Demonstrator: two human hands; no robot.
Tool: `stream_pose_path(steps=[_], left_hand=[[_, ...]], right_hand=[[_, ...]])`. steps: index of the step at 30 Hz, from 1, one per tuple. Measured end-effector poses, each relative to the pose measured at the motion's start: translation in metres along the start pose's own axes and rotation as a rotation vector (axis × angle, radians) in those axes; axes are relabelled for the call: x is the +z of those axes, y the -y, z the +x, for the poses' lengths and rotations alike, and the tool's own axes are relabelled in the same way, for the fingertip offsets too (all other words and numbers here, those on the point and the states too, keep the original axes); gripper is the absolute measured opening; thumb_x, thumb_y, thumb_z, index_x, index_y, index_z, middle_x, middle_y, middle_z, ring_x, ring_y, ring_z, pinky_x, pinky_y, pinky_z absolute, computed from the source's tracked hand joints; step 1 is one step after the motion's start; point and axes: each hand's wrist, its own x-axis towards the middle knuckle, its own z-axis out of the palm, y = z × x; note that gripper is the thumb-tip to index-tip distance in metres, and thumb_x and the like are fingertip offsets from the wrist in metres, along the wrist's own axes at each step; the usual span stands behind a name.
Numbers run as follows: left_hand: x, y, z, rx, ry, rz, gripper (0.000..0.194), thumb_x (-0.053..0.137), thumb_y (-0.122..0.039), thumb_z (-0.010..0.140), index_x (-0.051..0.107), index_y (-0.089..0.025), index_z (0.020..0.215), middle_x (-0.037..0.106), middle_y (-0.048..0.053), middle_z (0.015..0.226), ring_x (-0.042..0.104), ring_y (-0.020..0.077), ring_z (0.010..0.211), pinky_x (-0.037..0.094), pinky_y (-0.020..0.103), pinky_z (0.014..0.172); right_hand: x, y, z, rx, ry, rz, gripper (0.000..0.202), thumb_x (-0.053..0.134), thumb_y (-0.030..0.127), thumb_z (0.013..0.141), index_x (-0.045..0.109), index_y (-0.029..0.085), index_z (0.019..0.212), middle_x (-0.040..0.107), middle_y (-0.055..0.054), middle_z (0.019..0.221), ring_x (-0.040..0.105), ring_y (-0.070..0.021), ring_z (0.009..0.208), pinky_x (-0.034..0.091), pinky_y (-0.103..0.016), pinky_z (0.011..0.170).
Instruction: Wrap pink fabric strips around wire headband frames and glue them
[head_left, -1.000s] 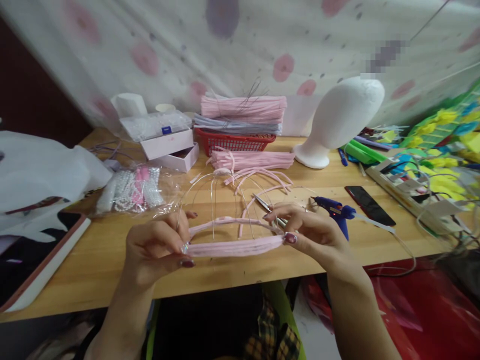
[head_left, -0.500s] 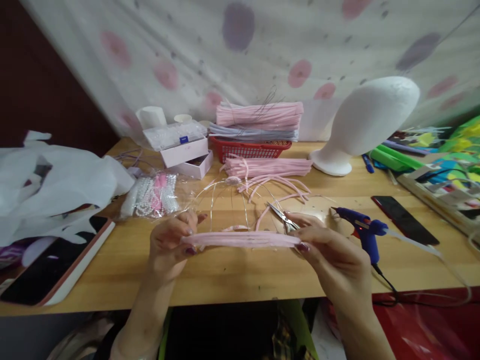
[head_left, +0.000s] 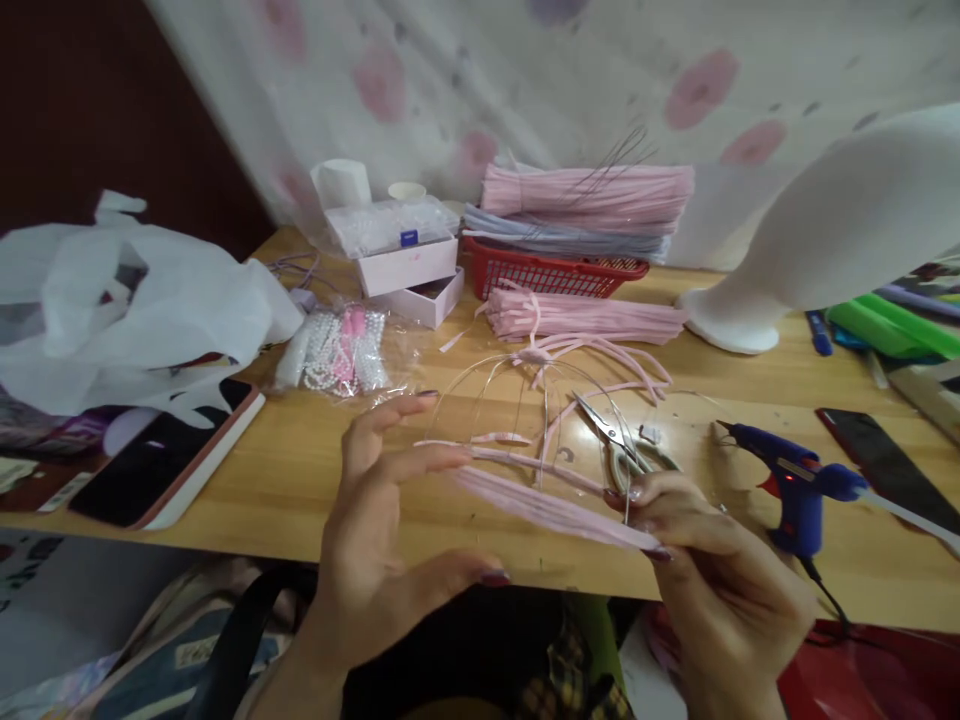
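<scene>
My right hand (head_left: pixel 712 565) pinches the right end of a pale pink band (head_left: pixel 555 510), which looks like fuzzy pipe cleaners, on the rim of a dome-shaped wire frame (head_left: pixel 546 410). My left hand (head_left: pixel 375 530) is open at the band's left end, thumb and fingers spread wide; whether a fingertip touches the rim I cannot tell. Behind the frame, scissors (head_left: pixel 609 430) lie on the table, their handles partly covered by the wires and my right hand. Loose pink pipe cleaners (head_left: pixel 622 360) fan out beyond the dome, near a tied pink bundle (head_left: pixel 592 318).
A blue glue gun (head_left: pixel 799 490) with a lit red light stands to the right, beside a dark phone (head_left: pixel 885 470). Further back are a white foam head (head_left: pixel 825 230), a red basket (head_left: pixel 555 275) and boxes (head_left: pixel 409 265). On the left lie bagged beads (head_left: pixel 337 355) and another phone (head_left: pixel 161 460).
My left hand has let go of the band and spread its fingers. The right hand still grips its end, now lower and further right. The whole view has shifted leftward.
</scene>
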Motion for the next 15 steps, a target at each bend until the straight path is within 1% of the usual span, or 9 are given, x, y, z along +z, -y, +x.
stream_pose_path(steps=[3, 7, 9, 11, 15], left_hand=[[0.001, -0.017, -0.001, 0.079, 0.056, 0.210, 0.044, 0.085, -0.049, 0.074, 0.072, -0.032, 0.113, 0.052, 0.006, 0.137, 0.042, 0.0338, 0.136, 0.031, 0.054, 0.120], [-0.002, -0.028, 0.005, 0.185, 0.128, 0.450, 0.036, 0.079, -0.054, 0.079, 0.072, -0.030, 0.104, 0.055, 0.006, 0.137, 0.039, 0.0347, 0.136, 0.027, 0.054, 0.121], [-0.003, -0.030, 0.007, 0.214, 0.151, 0.509, 0.030, 0.075, -0.056, 0.081, 0.072, -0.029, 0.095, 0.057, 0.006, 0.135, 0.039, 0.0344, 0.135, 0.026, 0.053, 0.121], [-0.005, -0.031, 0.008, 0.228, 0.182, 0.551, 0.026, 0.076, -0.054, 0.082, 0.070, -0.029, 0.089, 0.059, 0.005, 0.134, 0.041, 0.0346, 0.134, 0.026, 0.052, 0.120], [-0.007, -0.035, 0.007, 0.253, 0.233, 0.616, 0.022, 0.077, -0.049, 0.083, 0.067, -0.030, 0.086, 0.063, 0.005, 0.128, 0.044, 0.0354, 0.131, 0.026, 0.054, 0.118]], right_hand=[[-0.001, 0.000, -0.002, -0.033, 0.038, -0.010, 0.020, 0.063, 0.011, 0.088, 0.076, 0.026, 0.093, 0.071, -0.004, 0.072, 0.066, -0.0259, 0.075, 0.053, -0.047, 0.074], [-0.005, 0.000, -0.003, -0.077, 0.081, -0.044, 0.024, 0.062, 0.007, 0.086, 0.075, 0.026, 0.094, 0.072, -0.003, 0.072, 0.065, -0.0241, 0.070, 0.052, -0.047, 0.075], [-0.007, 0.000, -0.002, -0.112, 0.114, -0.067, 0.023, 0.062, 0.007, 0.086, 0.074, 0.026, 0.093, 0.073, -0.002, 0.073, 0.065, -0.0230, 0.067, 0.052, -0.047, 0.074], [-0.008, -0.002, -0.001, -0.176, 0.140, -0.071, 0.020, 0.062, 0.007, 0.087, 0.074, 0.024, 0.091, 0.073, -0.002, 0.073, 0.065, -0.0216, 0.064, 0.053, -0.045, 0.072], [-0.007, -0.003, 0.002, -0.256, 0.149, -0.046, 0.018, 0.063, 0.004, 0.086, 0.074, 0.018, 0.091, 0.073, -0.002, 0.075, 0.068, -0.0202, 0.064, 0.054, -0.042, 0.070]])
